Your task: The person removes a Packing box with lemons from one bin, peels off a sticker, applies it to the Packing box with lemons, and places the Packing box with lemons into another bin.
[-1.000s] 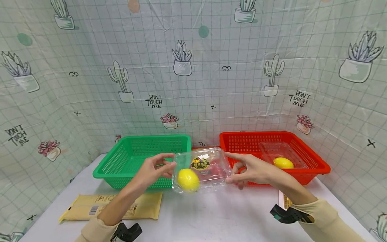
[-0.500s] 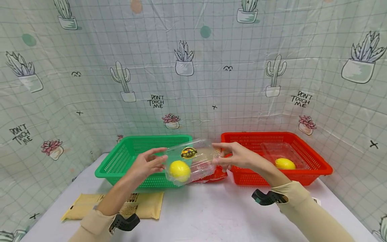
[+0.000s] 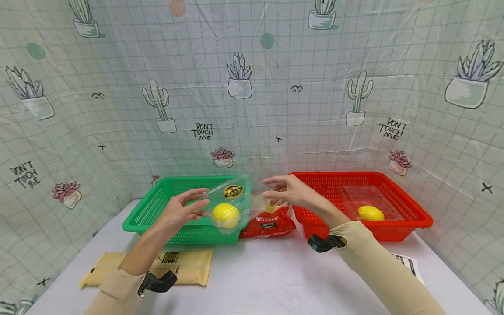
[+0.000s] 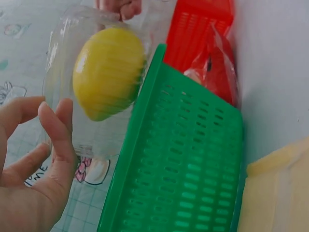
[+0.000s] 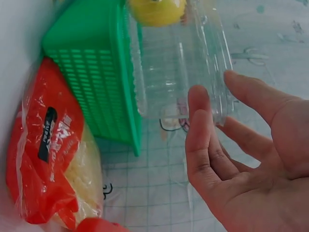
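Note:
Both hands hold a clear plastic fruit box [image 3: 247, 199] between them, tilted over the right part of the green basket [image 3: 189, 180]. A yellow lemon [image 3: 225, 215] lies inside, toward the box's left end, below a black and gold label [image 3: 233, 191]. My left hand [image 3: 182, 211] grips the left end, its thumb and fingers at the edge in the left wrist view. At the other end, my right hand [image 3: 293, 190] has thumb and fingers on either side of the box wall [image 5: 219, 72], as the right wrist view shows.
A red basket [image 3: 378, 232] at the right contains another clear box [image 3: 364, 194] with a lemon [image 3: 371, 213]. Between the baskets lies a red plastic bag [image 3: 269, 224]. A flat yellow package [image 3: 190, 267] sits at the front left, and a printed white piece [image 3: 411, 264] lies at the right.
Both hands have carried the box with the lemon leftward, over the green basket, and its right end has tilted up. The red bag behind it has come into view.

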`<state>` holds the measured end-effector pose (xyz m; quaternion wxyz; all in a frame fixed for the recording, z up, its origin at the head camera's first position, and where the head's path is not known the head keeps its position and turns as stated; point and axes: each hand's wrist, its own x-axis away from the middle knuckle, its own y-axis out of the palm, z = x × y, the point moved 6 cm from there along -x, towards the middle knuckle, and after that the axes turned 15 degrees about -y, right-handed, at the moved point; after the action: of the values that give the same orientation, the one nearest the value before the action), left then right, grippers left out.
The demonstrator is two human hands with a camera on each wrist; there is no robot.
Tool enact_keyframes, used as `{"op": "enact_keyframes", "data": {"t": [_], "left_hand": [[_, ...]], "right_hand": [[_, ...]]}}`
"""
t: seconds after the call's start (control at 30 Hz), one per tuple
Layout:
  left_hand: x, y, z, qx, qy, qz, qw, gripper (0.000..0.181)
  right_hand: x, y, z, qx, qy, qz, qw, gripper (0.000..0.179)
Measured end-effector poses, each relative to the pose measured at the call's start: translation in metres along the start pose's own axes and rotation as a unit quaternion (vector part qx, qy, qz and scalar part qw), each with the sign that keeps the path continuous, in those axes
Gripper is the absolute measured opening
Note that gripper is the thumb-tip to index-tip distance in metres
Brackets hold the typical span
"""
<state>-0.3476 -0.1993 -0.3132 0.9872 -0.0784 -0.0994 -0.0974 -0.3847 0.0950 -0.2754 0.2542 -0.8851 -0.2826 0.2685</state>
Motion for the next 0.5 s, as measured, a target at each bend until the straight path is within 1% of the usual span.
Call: {"op": "enact_keyframes", "data": {"t": [0.07,0.2,0.3,0.4,0.5], "left_hand": [[-0.001,-0.002,0.000,-0.002,-0.001,-0.007,1.0000,0.064],[0.000,-0.004,0.000,-0.005,0.003,-0.021,0.9998,0.066],[0.000,-0.005,0.000,0.000,0.008,-0.029,0.9995,0.070],[0.000,-0.006,0.001,0.010,0.012,-0.033,0.9994,0.072],[0.000,-0.008,0.001,0.015,0.011,-0.029,0.9994,0.072]], "right_hand": [[-0.006,0.002,0.003,-0.003,0.003,0.011,0.9999,0.052],[-0.019,0.006,0.008,-0.013,-0.003,0.034,0.9993,0.050],[-0.029,0.008,0.009,-0.035,-0.005,0.055,0.9979,0.049],[-0.038,0.011,0.010,-0.056,0.005,0.076,0.9955,0.050],[-0.045,0.015,0.013,-0.083,0.022,0.095,0.9918,0.051]]}}
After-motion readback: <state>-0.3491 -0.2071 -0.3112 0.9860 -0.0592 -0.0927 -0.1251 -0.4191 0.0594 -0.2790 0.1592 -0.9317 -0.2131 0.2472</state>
